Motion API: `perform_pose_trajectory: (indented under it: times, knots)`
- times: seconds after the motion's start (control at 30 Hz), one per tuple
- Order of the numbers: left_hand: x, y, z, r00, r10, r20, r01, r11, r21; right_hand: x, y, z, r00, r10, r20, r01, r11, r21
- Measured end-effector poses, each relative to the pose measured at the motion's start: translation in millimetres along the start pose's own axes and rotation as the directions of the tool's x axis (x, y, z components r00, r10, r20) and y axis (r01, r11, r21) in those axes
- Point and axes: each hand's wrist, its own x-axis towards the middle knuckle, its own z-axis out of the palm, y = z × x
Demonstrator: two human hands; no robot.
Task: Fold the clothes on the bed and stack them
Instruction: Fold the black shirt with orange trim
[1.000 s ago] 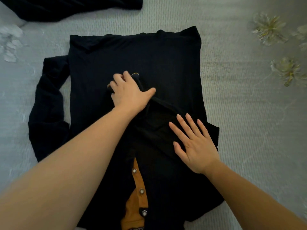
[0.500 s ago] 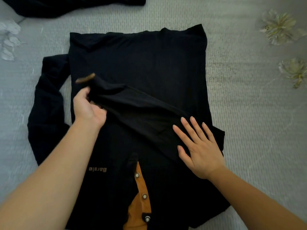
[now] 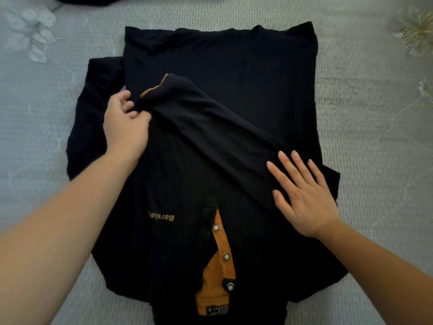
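A black long-sleeved shirt with an orange button placket lies flat on the grey bed, collar toward me. Its right sleeve is folded diagonally across the body, orange-trimmed cuff up at the left. My left hand pinches that sleeve just below the cuff. My right hand lies flat, fingers spread, pressing the sleeve's shoulder end. The other sleeve sticks out to the left of the shirt.
Another dark garment lies at the top edge of the bed. The bedcover carries printed flowers, pale ones at upper left and yellowish ones at upper right.
My left hand has drawn the sleeve's cuff from the shirt's middle out to the left, laying it diagonally. My right hand has stayed pressing on the shoulder end.
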Motion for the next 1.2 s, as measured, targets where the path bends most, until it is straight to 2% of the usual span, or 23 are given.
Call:
perform_pose_trajectory:
  times: [0.03,0.07,0.1,0.17,0.2,0.27,0.3,0.37,0.43,0.5,0.57,0.63,0.7,0.73,0.8,0.87,0.93,0.97,1.03,1.1,1.13,1.17,1.2]
  knots:
    - [-11,-10,-13,0.987,0.16,-0.026,-0.152,0.971,0.187,0,-1,0,1.0,-0.001,0.002,0.001,1.0,-0.006]
    - [-19,-22,-26,0.962,0.27,-0.039,-0.243,0.913,0.327,0,-1,1,1.0,-0.003,0.005,0.003,1.0,-0.012]
    - [-24,-35,-41,0.947,0.312,-0.069,-0.258,0.873,0.413,0,-2,0,1.0,-0.004,0.008,0.004,1.0,-0.015]
    - [-23,-58,-68,0.956,0.209,-0.208,-0.095,0.887,0.453,1,-6,-2,1.0,0.019,0.002,-0.019,1.0,0.015]
    - [-20,-65,-80,0.958,0.085,-0.273,0.038,0.907,0.419,2,-12,-5,0.999,0.049,-0.011,-0.049,0.997,0.054]
    - [-12,-76,-96,0.94,-0.189,-0.283,0.268,0.924,0.273,6,-35,-15,0.993,0.092,-0.071,-0.081,0.986,0.144]
    - [-6,-84,-100,0.927,-0.287,-0.241,0.334,0.925,0.184,9,-55,-20,0.991,0.079,-0.112,-0.058,0.981,0.186]
    - [0,-91,-104,0.91,-0.39,-0.138,0.398,0.917,0.037,15,-106,-28,0.987,-0.011,-0.163,0.053,0.965,0.257]
    - [0,-95,-103,0.912,-0.408,-0.049,0.405,0.912,-0.062,23,-161,-28,0.974,-0.156,-0.167,0.199,0.937,0.286]
    - [-5,-92,-104,0.929,-0.362,-0.075,0.354,0.93,-0.102,28,-208,-26,0.955,-0.279,-0.1,0.296,0.912,0.282]
    - [-12,-88,-116,0.938,-0.245,-0.246,0.242,0.969,-0.042,30,-234,-18,0.956,-0.291,0.038,0.266,0.913,0.31]
    - [-19,-95,-141,0.885,-0.179,-0.429,0.158,0.984,-0.083,27,-242,-8,0.964,-0.24,0.114,0.203,0.941,0.272]
    - [-23,-112,-172,0.81,-0.319,-0.491,0.187,0.936,-0.3,25,-243,-3,0.965,-0.23,0.126,0.201,0.957,0.211]
    - [-26,-124,-186,0.781,-0.451,-0.432,0.249,0.859,-0.447,24,-243,0,0.962,-0.235,0.14,0.204,0.958,0.203]
    - [-35,-140,-204,0.752,-0.645,-0.136,0.398,0.609,-0.686,24,-243,-1,0.957,-0.249,0.149,0.217,0.955,0.202]
    - [-40,-145,-212,0.73,-0.67,0.135,0.518,0.414,-0.749,24,-244,-1,0.956,-0.255,0.144,0.227,0.956,0.187]
    - [-37,-141,-216,0.706,-0.659,0.261,0.579,0.323,-0.749,24,-245,-1,0.956,-0.249,0.156,0.225,0.962,0.156]
    - [-34,-137,-217,0.697,-0.653,0.295,0.607,0.319,-0.728,24,-246,-1,0.956,-0.242,0.164,0.218,0.964,0.15]
    - [-28,-125,-217,0.709,-0.63,0.316,0.649,0.409,-0.642,25,-246,-3,0.956,-0.234,0.177,0.207,0.965,0.162]
    - [-26,-107,-213,0.795,-0.58,0.177,0.569,0.613,-0.548,26,-246,-8,0.952,-0.235,0.195,0.194,0.958,0.209]
    - [-26,-97,-208,0.862,-0.506,0.03,0.447,0.731,-0.515,27,-246,-12,0.95,-0.235,0.207,0.176,0.948,0.267]
    - [-28,-84,-203,0.917,-0.376,-0.134,0.277,0.842,-0.462,29,-245,-16,0.95,-0.222,0.22,0.128,0.919,0.373]
    - [-31,-71,-196,0.944,-0.19,-0.271,0.082,0.928,-0.363,31,-245,-23,0.957,-0.184,0.225,0.036,0.844,0.534]
